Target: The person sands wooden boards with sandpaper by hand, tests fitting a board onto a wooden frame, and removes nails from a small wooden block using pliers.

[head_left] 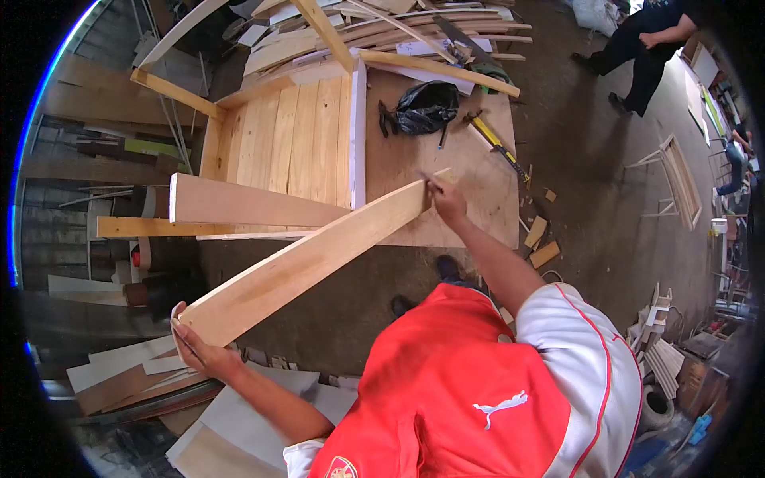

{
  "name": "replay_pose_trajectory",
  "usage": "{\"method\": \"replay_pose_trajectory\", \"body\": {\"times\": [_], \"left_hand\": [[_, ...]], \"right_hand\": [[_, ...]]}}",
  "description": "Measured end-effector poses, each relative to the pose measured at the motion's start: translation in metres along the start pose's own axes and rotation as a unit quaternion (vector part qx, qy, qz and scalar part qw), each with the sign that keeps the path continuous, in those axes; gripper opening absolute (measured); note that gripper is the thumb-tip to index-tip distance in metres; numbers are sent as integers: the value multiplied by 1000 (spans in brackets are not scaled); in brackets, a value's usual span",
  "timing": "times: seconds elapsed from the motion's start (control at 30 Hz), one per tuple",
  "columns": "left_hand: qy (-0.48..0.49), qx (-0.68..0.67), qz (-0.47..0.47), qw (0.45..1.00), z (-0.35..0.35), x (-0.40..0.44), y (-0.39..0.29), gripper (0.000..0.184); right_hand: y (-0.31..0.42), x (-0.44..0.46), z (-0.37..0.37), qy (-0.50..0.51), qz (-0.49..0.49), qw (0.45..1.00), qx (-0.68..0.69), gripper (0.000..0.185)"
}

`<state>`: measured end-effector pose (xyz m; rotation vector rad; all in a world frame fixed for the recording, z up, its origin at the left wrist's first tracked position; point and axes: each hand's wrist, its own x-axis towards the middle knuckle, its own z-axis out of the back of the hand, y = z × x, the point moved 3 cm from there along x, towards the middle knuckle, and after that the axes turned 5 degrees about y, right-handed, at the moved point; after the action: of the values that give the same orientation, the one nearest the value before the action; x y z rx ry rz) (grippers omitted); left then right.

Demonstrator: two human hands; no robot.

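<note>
A long pale wooden board [307, 259] lies slantwise in front of me, one end low on the left, the other up near the worktable. My left hand [205, 353] is closed round its lower left end; a thin dark line by the fingers is too small to make out. At the far end, my right hand [449, 203] is closed on the board's edge, its fingertips partly blurred. Behind the board stands a wooden frame piece with a slatted panel [291, 139]. Another board [247, 199] projects leftward from it, partly hidden by the board I hold.
On the plywood worktable [478, 191] lie a black plastic bag [429, 107], a yellow-and-black tool [496, 142] and a handsaw [470, 44]. Offcuts [544, 255] litter the floor at right. Sheet scraps [263, 402] lie at lower left. Another person [645, 48] stands at upper right.
</note>
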<state>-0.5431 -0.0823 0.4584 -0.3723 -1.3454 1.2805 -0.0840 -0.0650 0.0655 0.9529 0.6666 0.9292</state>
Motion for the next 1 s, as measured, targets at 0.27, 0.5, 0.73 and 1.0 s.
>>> {"method": "replay_pose_trajectory", "body": {"times": [0.27,0.5,0.73,1.0], "left_hand": [[-26,6,22,999,-2,-7,-7,51],[-53,-51,103,992,25,-11,51,51],[-103,-104,254,956,60,-62,118,57],[-77,-184,311,929,131,-146,228,59]], "right_hand": [[-9,9,4,-3,-7,1000,-7,36],[-71,34,28,-191,-187,960,-79,36],[-105,40,14,-68,-235,969,-18,35],[-43,55,57,-59,-169,888,423,36]]}}
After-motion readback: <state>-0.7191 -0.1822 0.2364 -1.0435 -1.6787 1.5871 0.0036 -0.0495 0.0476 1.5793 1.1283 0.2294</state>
